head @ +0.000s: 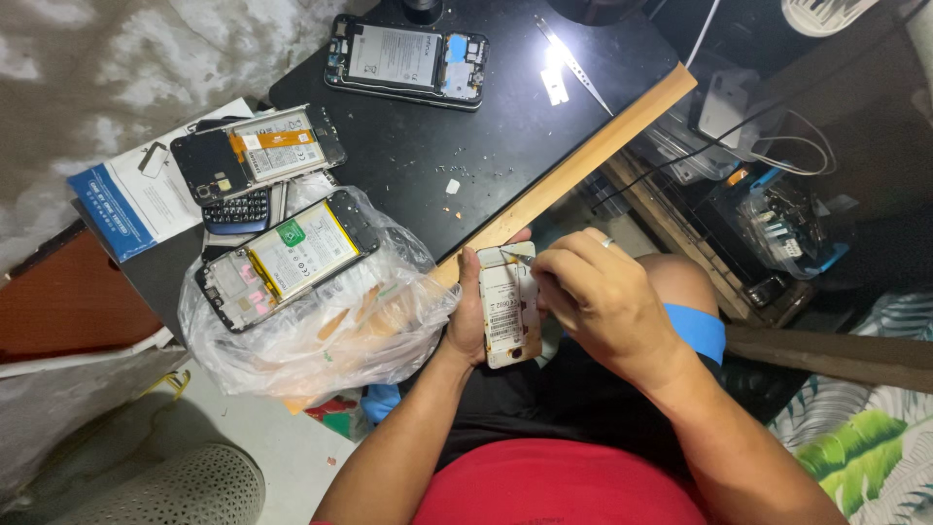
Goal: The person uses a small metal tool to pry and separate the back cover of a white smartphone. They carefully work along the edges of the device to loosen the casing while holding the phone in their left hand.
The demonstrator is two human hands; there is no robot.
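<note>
L hand (469, 326) gripping small white opened phone (507, 309), R hand (595, 297) pinching thin tool on its top, black desk (466, 146) at 12 o'clock

left of the black desk (466, 146) lies a blue-and-white leaflet (136, 199); at its near edge a clear plastic bag (321, 335); my fingers (466, 326) hold a white-labelled phone (507, 311).

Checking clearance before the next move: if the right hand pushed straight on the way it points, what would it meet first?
The right hand points leftward at the white phone held in the left hand. It would likely press into that phone's upper end first; depth is unclear.
</note>
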